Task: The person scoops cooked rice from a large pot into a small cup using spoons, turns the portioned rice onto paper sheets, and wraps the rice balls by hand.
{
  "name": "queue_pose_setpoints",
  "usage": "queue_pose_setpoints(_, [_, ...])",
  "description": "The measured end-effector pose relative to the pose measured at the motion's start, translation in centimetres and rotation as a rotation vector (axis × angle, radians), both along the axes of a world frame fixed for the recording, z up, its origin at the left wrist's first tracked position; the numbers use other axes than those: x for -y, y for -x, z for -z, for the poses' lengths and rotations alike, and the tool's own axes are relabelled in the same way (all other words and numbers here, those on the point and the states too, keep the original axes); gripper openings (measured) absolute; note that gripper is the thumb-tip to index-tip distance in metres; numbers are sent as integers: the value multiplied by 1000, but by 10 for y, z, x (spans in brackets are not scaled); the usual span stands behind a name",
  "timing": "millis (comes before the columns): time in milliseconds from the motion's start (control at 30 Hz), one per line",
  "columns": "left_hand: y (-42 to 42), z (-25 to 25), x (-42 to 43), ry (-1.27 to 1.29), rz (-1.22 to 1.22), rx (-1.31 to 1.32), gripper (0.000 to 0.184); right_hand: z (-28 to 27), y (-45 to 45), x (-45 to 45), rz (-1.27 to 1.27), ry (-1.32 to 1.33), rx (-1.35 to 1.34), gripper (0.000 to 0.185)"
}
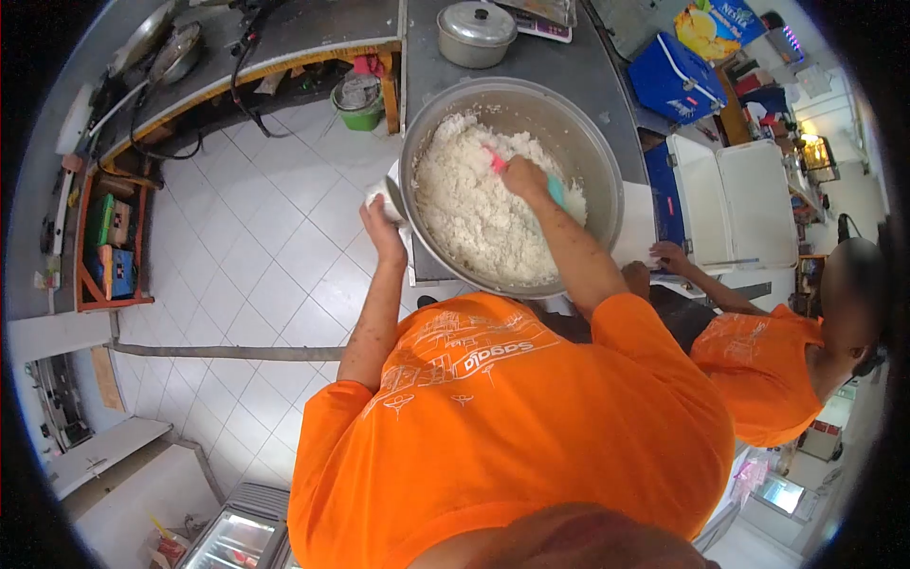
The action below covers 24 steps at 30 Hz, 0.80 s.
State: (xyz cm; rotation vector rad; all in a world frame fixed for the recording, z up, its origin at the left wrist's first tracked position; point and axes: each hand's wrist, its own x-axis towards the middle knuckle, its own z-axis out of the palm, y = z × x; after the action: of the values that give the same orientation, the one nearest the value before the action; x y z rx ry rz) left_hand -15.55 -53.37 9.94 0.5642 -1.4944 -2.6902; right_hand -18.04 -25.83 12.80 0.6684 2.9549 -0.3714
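Head view: rice (474,213) heaped in basin (595,152)

Right hand (524,178) clenches a pink utensil (495,160) over the rice; left hand (383,232) grasps a white item (380,193) beside the rim. Rice looks soft, clingy; the loaded basin, probably heavy, suits rim holds.

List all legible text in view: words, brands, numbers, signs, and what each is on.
"Sagada": front of the wearer's orange shirt; the next-to-last letter is soft, could be an "l".
"NESTLÉ": blue and yellow box, top right; accent not clear.
Too small or blurred: any finer print on that box, white marks on the blue cooler, white print on the co-worker's orange shirt, print on the packages at far left.
No numbers I can read.
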Motion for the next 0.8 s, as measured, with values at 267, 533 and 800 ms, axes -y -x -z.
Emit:
queue_pose_setpoints(267, [-6, -49, -15, 281, -13, 31, 59, 33, -26, 90, -254, -56, -97, 18])
queue_pose_setpoints(533, [15, -46, 3, 225, -50, -87, 53, -22, -23, 6, -167, 207, 350, 34])
queue_pose_setpoints(800, [24, -38, -2, 313, 84, -51, 57, 2, -19, 31, 234, 740, 180, 37])
